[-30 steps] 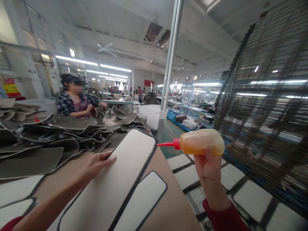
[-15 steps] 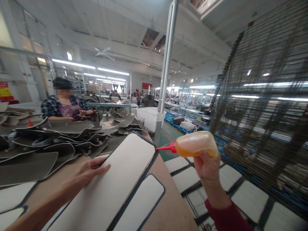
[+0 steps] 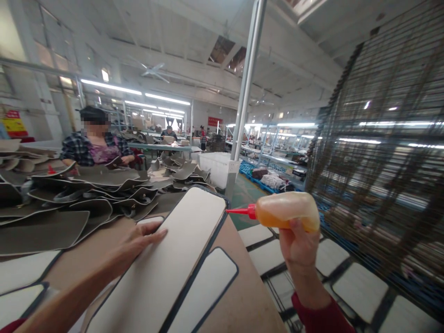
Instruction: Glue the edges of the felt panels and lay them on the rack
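Glue bottle (image 3: 286,212), amber with a red nozzle, is being held up in the air by the right hand (image 3: 299,247), off the right edge of the tabletop (image 3: 239,296) and above the pale panels lying on the floor (image 3: 360,284). Its fingers are clamping around the bottle's body from below, and the nozzle is pointing left toward the far corner of a long pale panel (image 3: 173,259). That panel, edged in dark trim, is lying slantwise on the brown tabletop with its far end raised a little. The left hand (image 3: 138,243) is resting flat on the panel's left edge, its fingers lying loosely apart and gripping nothing. A smaller pale panel (image 3: 208,289) with the same dark border is lying just beside the long one on its right, partly tucked beneath it. Further pale pieces are showing at the near left corner of the tabletop. Beyond the left hand, a heap of grey curved pieces (image 3: 86,194) is covering the far part of the tabletop. Behind that heap another person in a plaid shirt (image 3: 92,148) is sitting, hands busy with a dark piece. A tall wire rack (image 3: 385,138) is standing at the right, blurred.
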{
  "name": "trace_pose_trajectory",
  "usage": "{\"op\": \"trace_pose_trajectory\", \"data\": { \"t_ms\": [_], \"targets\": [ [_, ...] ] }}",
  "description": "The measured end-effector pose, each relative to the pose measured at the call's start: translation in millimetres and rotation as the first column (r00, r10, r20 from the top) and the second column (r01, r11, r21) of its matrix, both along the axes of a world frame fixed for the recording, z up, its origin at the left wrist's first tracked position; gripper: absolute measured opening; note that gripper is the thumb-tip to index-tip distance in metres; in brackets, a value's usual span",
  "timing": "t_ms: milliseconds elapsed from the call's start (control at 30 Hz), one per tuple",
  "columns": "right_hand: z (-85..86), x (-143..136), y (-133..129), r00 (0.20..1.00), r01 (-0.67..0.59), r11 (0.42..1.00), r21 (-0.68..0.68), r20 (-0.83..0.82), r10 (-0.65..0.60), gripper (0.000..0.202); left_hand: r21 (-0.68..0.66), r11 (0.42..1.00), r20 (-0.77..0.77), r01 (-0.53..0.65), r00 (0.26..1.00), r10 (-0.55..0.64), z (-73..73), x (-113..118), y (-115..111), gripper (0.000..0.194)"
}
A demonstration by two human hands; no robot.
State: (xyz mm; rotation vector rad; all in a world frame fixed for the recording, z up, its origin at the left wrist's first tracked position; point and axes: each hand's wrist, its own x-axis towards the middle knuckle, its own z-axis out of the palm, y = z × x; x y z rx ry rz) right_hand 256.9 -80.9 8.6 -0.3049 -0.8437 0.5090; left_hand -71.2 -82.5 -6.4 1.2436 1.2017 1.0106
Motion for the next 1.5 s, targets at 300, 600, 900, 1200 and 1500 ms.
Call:
{"op": "trace_pose_trajectory", "data": {
  "t_ms": [300,600,900,1200,1500],
  "targets": [
    [-13.8,-3,3,0.999,0.028,0.997,-0.077,0.025,-0.026,0.05,-0.04,0.998,0.092,0.039,0.995,-0.035,-14.6,2,7,0.05],
    [-22.7,-9,-1,0.997,-0.014,0.99,-0.14,0.076,0.025,0.054,-0.041,0.999,0.099,0.005,0.995,0.0,-15.3,2,10,0.043],
    [-32.6,-23,-10,0.984,-0.135,0.972,-0.191,0.089,0.154,0.054,-0.051,0.999,0.131,-0.01,0.991,0.017,-16.2,1,16,0.051],
    [-55.5,-34,-20,0.966,-0.197,0.948,-0.249,0.118,0.231,0.053,-0.089,0.992,0.156,-0.086,0.983,0.099,-10.1,5,23,0.043],
    [-35.6,-33,-13,0.985,-0.118,0.979,-0.166,0.108,0.137,0.047,-0.082,0.99,0.178,-0.114,0.976,0.127,-4.1,9,27,0.041]
  ]
}}
